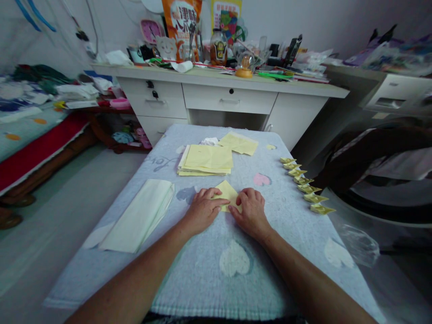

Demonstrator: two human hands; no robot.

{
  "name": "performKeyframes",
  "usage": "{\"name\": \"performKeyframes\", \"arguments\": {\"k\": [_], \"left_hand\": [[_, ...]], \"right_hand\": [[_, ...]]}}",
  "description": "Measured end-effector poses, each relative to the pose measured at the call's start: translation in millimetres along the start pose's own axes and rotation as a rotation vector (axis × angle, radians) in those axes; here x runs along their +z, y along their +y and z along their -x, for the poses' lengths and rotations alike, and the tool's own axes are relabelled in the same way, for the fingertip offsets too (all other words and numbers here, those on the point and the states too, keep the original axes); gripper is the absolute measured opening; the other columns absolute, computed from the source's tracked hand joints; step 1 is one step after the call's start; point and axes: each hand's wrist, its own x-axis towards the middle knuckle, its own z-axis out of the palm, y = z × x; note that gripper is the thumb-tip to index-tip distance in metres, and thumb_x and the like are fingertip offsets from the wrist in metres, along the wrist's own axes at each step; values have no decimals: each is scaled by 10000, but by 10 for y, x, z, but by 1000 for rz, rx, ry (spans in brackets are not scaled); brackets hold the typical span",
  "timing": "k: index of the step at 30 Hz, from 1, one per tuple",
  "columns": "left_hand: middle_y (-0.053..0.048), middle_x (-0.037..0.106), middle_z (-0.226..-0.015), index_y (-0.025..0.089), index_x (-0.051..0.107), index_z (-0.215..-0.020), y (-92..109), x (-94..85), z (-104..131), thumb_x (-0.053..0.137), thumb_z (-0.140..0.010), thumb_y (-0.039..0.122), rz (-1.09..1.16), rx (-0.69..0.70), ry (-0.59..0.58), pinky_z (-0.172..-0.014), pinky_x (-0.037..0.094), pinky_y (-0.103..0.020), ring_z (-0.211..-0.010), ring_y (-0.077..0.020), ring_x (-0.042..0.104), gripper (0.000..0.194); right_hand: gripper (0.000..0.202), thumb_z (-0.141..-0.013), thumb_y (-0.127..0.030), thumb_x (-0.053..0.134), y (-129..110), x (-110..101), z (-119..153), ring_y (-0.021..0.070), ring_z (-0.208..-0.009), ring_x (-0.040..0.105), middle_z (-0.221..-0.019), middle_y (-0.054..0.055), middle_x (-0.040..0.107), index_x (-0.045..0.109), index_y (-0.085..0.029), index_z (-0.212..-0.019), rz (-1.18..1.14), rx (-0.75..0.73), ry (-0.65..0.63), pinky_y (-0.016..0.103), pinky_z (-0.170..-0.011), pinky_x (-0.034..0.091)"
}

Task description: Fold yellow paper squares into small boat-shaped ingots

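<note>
A small folded piece of yellow paper (227, 189) lies on the cloth-covered table between my hands. My left hand (206, 206) rests on its left side, the index finger stretched across the lower part. On the right, my right hand (250, 209) touches the paper's edge with thumb and fingertips bent around it. Beyond them sits a stack of yellow sheets (207, 159), with more loose yellow sheets (240, 143) behind it to the right. Several small folded yellow paper pieces (303, 181) stand in a row along the table's right edge.
A folded pale cloth or paper bundle (140, 216) lies at the table's left. White crumpled tissue (209, 141) is behind the stack. A white desk (229, 96) crowded with items stands beyond, a washing machine (388, 96) at the right.
</note>
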Motion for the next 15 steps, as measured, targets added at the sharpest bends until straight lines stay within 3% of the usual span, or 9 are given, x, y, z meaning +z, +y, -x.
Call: {"name": "performKeyframes", "arguments": {"k": [8,15], "left_hand": [[-25,518,-1214,372,641,-1160,29,-29,-3,506,-848,168,14,-12,-22,-957,352,-406,-1108,-223,442,396],[-23,531,-1231,328,540,-1280,49,-41,4,514,-832,169,50,-16,-7,-974,351,-391,-1106,-223,438,476]], "right_hand": [[107,-809,-271,605,-1,-25,-14,253,-1026,430,-1087,73,544,630,-199,-735,-75,8,-29,413,-898,323],[131,-794,-267,621,-12,-25,-29,254,-1018,438,-1079,75,553,630,-192,-687,-86,40,-22,410,-889,326]]}}
